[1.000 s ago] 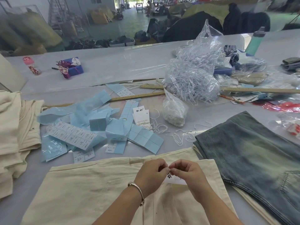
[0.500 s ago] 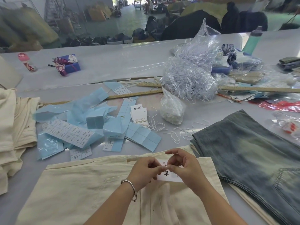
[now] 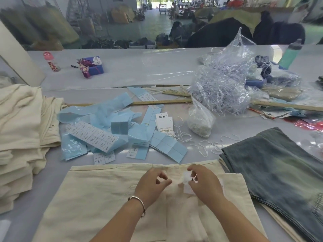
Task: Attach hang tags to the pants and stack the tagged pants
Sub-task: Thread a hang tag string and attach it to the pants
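A stack of cream pants [image 3: 19, 137] is sitting at the far left of the table [image 3: 132, 70], folded and piled several layers deep. Just beside it, loose blue label sheets [image 3: 104, 126] are lying scattered, with 1 strip of printed size stickers [image 3: 90, 135] running across them. A wooden ruler [image 3: 157, 102] is lying behind the sheets. To the right of the blue sheets, a small pile of white hang tags [image 3: 164, 122] is resting near loose white strings [image 3: 183, 137].

In the near middle, 1 pair of cream pants [image 3: 97, 194] is lying flat with the waistband facing away. The left hand [image 3: 150, 185], wearing a silver bracelet [image 3: 138, 203] at the wrist, is hovering over the waist area with its fingers curled and thumb and forefinger nearly meeting; motion blur is making it impossible to tell whether it is pinching a string. The right hand [image 3: 203, 182] is curling its fingers around a white hang tag [image 3: 187, 179], which is blurred and lying against the pants just below the waistband.

Further right, a clear bag of white strings [image 3: 200, 122] and a large clear bag of plastic fasteners [image 3: 225, 88] are standing behind the pants. A pair of washed blue jeans [image 3: 276, 172] is lying at the right, overlapping the edge of the cream pair. A teal bottle [image 3: 290, 54] is standing at the far right.
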`<state>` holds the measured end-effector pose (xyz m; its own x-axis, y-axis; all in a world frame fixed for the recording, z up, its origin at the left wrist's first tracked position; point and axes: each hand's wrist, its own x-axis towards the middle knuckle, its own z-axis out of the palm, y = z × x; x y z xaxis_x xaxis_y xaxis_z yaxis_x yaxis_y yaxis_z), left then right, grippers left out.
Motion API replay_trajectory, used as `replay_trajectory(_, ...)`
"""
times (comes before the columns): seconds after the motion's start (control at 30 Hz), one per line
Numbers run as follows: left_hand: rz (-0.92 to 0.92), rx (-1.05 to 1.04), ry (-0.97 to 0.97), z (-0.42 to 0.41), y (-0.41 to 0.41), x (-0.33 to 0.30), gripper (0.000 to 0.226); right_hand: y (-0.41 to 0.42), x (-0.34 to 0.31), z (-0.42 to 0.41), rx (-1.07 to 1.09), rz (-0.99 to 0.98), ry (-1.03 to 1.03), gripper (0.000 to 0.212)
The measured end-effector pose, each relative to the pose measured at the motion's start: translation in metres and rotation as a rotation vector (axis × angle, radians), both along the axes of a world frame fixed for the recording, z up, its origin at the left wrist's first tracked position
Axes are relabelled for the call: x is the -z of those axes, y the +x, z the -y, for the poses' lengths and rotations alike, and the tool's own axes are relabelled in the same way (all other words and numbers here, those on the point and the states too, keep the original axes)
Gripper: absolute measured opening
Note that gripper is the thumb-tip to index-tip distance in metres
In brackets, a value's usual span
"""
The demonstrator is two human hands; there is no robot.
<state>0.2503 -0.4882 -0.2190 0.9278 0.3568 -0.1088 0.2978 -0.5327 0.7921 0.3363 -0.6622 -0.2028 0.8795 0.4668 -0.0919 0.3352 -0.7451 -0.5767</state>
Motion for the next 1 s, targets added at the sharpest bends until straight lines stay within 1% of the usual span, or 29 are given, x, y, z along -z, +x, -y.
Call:
replay_trajectory(0.03,0.018,-0.043,0.025,-0.015,-0.012,0.000,0.017,-0.004,0.000,-0.008,-0.004,0.059,-0.012,0.038)
replay_trajectory(0.07,0.037,-0.102,0.091,-0.032,-0.026,0.002,0.015,-0.007,0.001,-0.016,-0.036,0.096,-0.010,0.039)
replay_trajectory(0.1,0.039,-0.178,0.207,-0.051,-0.041,0.005,0.010,-0.009,0.002,-0.025,-0.106,0.122,-0.026,0.043)
replay_trajectory(0.13,0.011,-0.267,0.345,-0.071,-0.059,0.008,0.009,-0.010,0.003,-0.036,-0.201,0.140,-0.082,0.053)
replay_trajectory(0.17,-0.047,-0.361,0.468,-0.088,-0.078,0.011,0.018,-0.009,0.005,-0.046,-0.299,0.142,-0.163,0.068)
replay_trajectory(0.2,-0.136,-0.437,0.543,-0.104,-0.096,0.014,0.031,-0.008,0.007,-0.057,-0.375,0.120,-0.260,0.086)
replay_trajectory(0.23,-0.244,-0.494,0.575,-0.117,-0.113,0.017,0.045,-0.006,0.009,-0.066,-0.419,0.093,-0.355,0.102)
replay_trajectory(0.3,-0.463,-0.555,0.583,-0.136,-0.143,0.023,0.077,-0.003,0.015,-0.077,-0.417,0.043,-0.469,0.123)
replay_trajectory(0.37,-0.605,-0.624,0.522,-0.151,-0.168,0.030,0.105,-0.003,0.020,-0.085,-0.360,-0.021,-0.487,0.130)
replay_trajectory(0.43,-0.648,-0.732,0.399,-0.160,-0.186,0.034,0.124,-0.005,0.021,-0.093,-0.311,-0.042,-0.501,0.131)
replay_trajectory(0.47,-0.634,-0.767,0.353,-0.162,-0.191,0.037,0.129,-0.007,0.020,-0.097,-0.296,-0.027,-0.527,0.129)
replay_trajectory(0.5,-0.594,-0.785,0.327,-0.163,-0.195,0.040,0.129,-0.010,0.018,-0.101,-0.282,-0.019,-0.553,0.123)
replay_trajectory(0.53,-0.539,-0.785,0.300,-0.163,-0.198,0.043,0.123,-0.012,0.017,-0.104,-0.268,-0.019,-0.561,0.110)
replay_trajectory(0.57,-0.473,-0.784,0.253,-0.164,-0.200,0.044,0.111,-0.014,0.017,-0.106,-0.254,-0.029,-0.546,0.091)
replay_trajectory(0.6,-0.390,-0.781,0.192,-0.165,-0.201,0.044,0.093,-0.017,0.016,-0.106,-0.243,-0.048,-0.513,0.072)
replay_trajectory(0.63,-0.296,-0.771,0.137,-0.167,-0.201,0.042,0.075,-0.021,0.015,-0.103,-0.243,-0.069,-0.491,0.060)
replay_trajectory(0.67,-0.202,-0.745,0.101,-0.169,-0.199,0.038,0.059,-0.024,0.013,-0.100,-0.260,-0.084,-0.486,0.053)
replay_trajectory(0.73,-0.042,-0.699,0.082,-0.163,-0.194,0.023,0.033,-0.028,0.004,-0.091,-0.291,-0.123,-0.476,0.049)
replay_trajectory(0.77,0.040,-0.681,0.077,-0.156,-0.189,0.013,0.026,-0.029,-0.003,-0.084,-0.301,-0.154,-0.455,0.050)
replay_trajectory(0.83,0.215,-0.611,0.078,-0.136,-0.177,-0.006,0.023,-0.031,-0.024,-0.062,-0.297,-0.217,-0.385,0.052)
replay_trajectory(0.87,0.294,-0.560,0.074,-0.124,-0.169,-0.017,0.020,-0.033,-0.036,-0.046,-0.276,-0.235,-0.342,0.047)
replay_trajectory(0.93,0.411,-0.472,0.028,-0.101,-0.143,-0.038,0.013,-0.037,-0.065,-0.001,-0.176,-0.258,-0.248,0.034)
replay_trajectory(1.0,0.473,-0.403,-0.013,-0.074,-0.112,-0.057,0.016,-0.041,-0.092,0.051,-0.040,-0.260,-0.160,0.030)
